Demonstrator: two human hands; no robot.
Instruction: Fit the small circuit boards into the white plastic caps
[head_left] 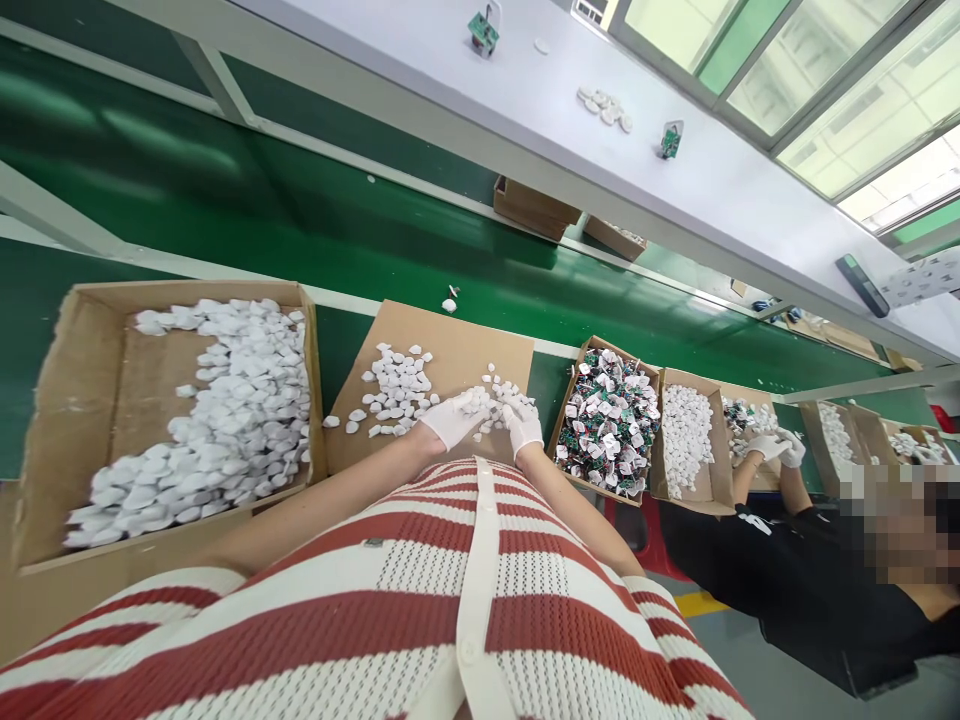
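My left hand (450, 420), in a white glove, reaches into a heap of small white rounded pieces (499, 390) on a flat cardboard sheet (465, 345). Facing it from the other side of that heap is my right hand (523, 427), also gloved. The fingers of both hands are bent inward among the pieces; white on white hides what they hold. A looser group of the same white pieces (397, 385) lies to the left on the sheet. Farther left, a shallow cardboard box (90, 400) holds a large pile of them.
Right of the sheet stands a box of green circuit boards with white parts (609, 420), beside a box of white pieces (686, 440). A co-worker's gloved hands (776, 447) work farther right. A white shelf (525, 95) crosses above the green bench (337, 230).
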